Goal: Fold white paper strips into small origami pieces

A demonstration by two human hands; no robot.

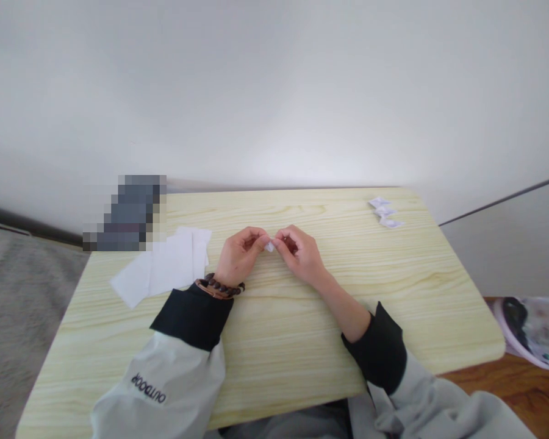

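Near the middle of the table, a small folded white paper [269,247] is pinched between both hands. My left hand [240,253] grips its left side with thumb and fingers, and a beaded bracelet circles that wrist. My right hand [298,251] pinches the right side of the same piece. Most of the paper is covered by the fingertips, so its exact shape cannot be made out. Several loose white paper sheets [171,265] lie overlapping to the left of my left hand. Folded white paper boats [384,212], or similar pointed shapes, sit in a row at the far right.
The light wood-grain table [293,341] stands against a white wall [274,91]. A dark, pixelated object [130,213] is at its back left corner. Beyond the right edge, on the floor, is a pinkish basin [501,320] with things in it. Grey carpet [22,305] lies at left.
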